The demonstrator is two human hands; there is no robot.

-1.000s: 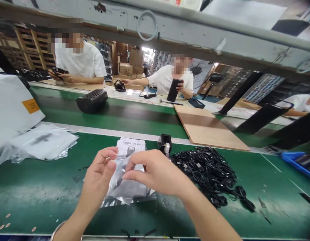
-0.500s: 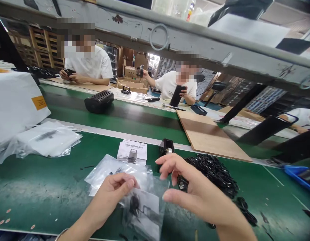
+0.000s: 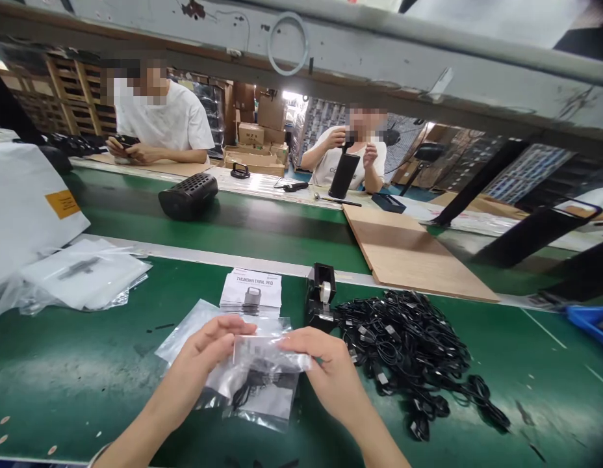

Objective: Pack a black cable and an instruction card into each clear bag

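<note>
My left hand [image 3: 204,361] and my right hand [image 3: 325,370] both pinch the top edge of a small clear plastic bag [image 3: 265,383] with a black coiled cable inside. The bag hangs just above the green table, over a few flat clear bags [image 3: 184,338]. A stack of white printed booklets [image 3: 251,290] lies just beyond my hands. A black tape dispenser [image 3: 321,296] stands to the right of the booklets. A big heap of black cables [image 3: 409,351] lies right of my right hand.
A pile of clear bags [image 3: 82,273] and a white box [image 3: 23,201] sit at the left. A black speaker [image 3: 189,195] lies on the conveyor belt. A brown board [image 3: 409,250] bridges the belt. Two people in white shirts work across the belt.
The bag with the cable has come up from low in front of me. My right hand, open half a second ago, now pinches the bag's top edge alongside my left.
</note>
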